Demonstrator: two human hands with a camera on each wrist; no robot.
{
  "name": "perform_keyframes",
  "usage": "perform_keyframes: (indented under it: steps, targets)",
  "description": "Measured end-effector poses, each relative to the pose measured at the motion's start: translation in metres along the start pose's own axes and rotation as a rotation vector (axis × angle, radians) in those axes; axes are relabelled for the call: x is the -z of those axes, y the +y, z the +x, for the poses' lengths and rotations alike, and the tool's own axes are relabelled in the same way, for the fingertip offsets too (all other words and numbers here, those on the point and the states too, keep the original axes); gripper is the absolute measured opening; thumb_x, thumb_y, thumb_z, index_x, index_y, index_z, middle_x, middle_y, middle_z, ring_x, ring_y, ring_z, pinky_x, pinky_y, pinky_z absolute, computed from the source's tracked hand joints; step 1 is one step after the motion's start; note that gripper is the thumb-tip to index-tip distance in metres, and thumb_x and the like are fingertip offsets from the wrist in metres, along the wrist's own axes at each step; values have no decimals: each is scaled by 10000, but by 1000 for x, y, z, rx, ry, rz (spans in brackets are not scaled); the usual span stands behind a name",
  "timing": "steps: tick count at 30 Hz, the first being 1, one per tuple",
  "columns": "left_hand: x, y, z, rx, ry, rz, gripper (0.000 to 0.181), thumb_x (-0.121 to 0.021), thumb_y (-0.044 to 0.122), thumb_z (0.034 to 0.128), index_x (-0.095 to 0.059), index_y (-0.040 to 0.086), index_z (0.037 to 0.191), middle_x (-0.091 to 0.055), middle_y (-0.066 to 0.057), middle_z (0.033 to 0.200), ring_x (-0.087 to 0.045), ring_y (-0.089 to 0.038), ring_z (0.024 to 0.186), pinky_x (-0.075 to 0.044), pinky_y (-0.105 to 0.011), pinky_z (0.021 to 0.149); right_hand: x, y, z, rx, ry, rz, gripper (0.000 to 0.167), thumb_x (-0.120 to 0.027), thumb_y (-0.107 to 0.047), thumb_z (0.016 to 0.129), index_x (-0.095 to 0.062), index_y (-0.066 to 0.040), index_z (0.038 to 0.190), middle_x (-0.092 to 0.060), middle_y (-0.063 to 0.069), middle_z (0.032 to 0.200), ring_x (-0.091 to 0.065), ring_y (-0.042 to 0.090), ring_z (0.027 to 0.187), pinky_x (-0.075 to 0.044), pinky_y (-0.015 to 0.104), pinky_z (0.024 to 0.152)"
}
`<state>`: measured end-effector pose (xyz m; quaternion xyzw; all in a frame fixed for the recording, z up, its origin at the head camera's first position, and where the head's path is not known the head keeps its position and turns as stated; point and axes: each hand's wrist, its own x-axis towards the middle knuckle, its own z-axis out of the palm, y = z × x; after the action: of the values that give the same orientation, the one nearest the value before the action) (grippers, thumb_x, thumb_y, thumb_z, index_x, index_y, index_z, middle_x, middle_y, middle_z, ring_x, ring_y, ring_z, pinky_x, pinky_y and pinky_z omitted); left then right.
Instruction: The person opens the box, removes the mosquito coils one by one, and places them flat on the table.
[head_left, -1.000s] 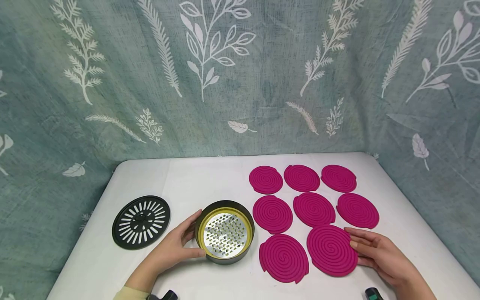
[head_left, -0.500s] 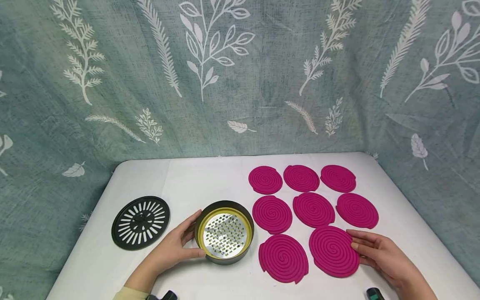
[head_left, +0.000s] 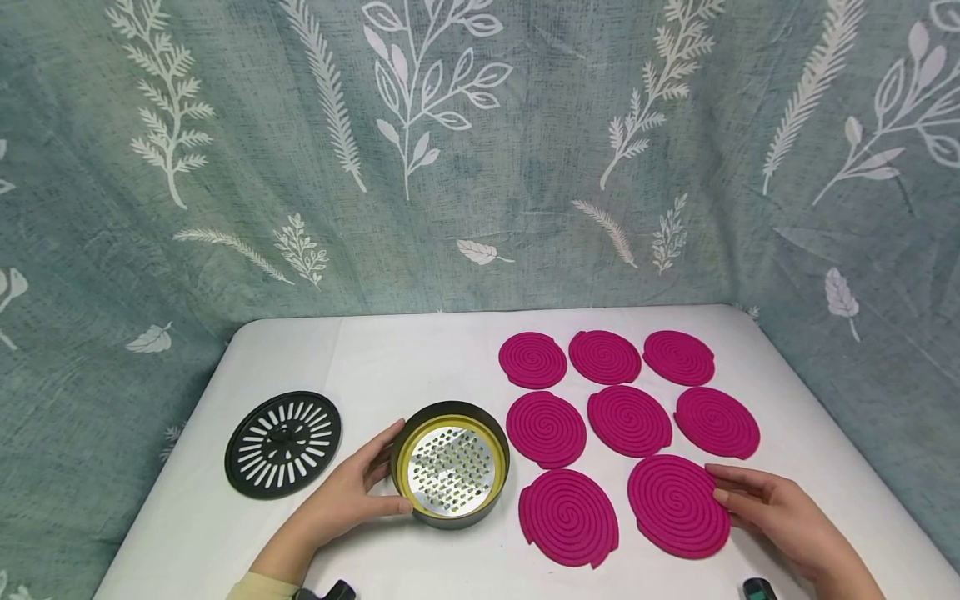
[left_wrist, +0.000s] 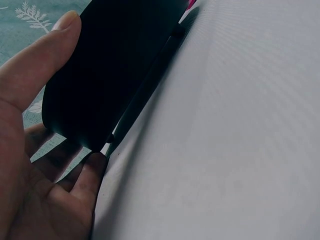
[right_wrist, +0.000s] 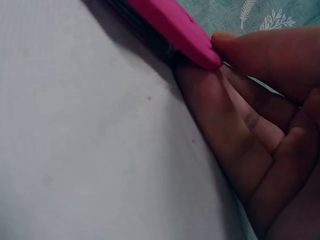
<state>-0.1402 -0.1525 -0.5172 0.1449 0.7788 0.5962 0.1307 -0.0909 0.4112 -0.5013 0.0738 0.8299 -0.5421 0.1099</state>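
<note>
A round grater (head_left: 450,471), with a dark rim and a perforated metal face in a yellow ring, stands on the table. My left hand (head_left: 348,492) grips its left side, thumb at the front and fingers behind. In the left wrist view, the thumb lies along the dark wall of the grater (left_wrist: 110,65). My right hand (head_left: 780,517) pinches the right edge of a magenta spiral coaster (head_left: 677,504). Close up in the right wrist view, the thumb is over the coaster (right_wrist: 175,30) and fingers are under its edge. That edge is raised off the table.
Several more magenta spiral coasters (head_left: 568,517) lie in rows on the right half of the white table (head_left: 375,358). A black slotted disc (head_left: 281,435) lies at the left. A patterned green cloth (head_left: 525,267) hangs behind the table.
The coaster in my right hand has shifted to the right and slightly nearer, leaving a wider gap to the coaster on its left. My left hand and the grater stay put.
</note>
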Motion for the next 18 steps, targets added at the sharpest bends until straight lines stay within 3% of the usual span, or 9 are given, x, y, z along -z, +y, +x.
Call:
perform_keyframes:
  steps: [9, 18]
  targets:
    - [0, 1, 0, 6, -1, -1, 1096, -937, 250, 650, -319, 242, 1555, -376, -39, 1541, -321, -186, 1428, -325, -217, 1137, 5, -3, -4, -24, 57, -182, 599, -710, -282, 926, -529, 79, 1369, -608, 223, 1293, -632, -19, 967, -606, 235, 793]
    - [0, 4, 0, 11, 1, 3, 1088, -937, 250, 654, -322, 255, 1552, -381, -48, 1538, -321, -189, 1429, -321, -229, 1146, 6, -4, -5, 30, 74, -138, 611, -715, -256, 923, -505, 95, 1377, -633, 227, 1247, -632, -32, 964, -602, 217, 781]
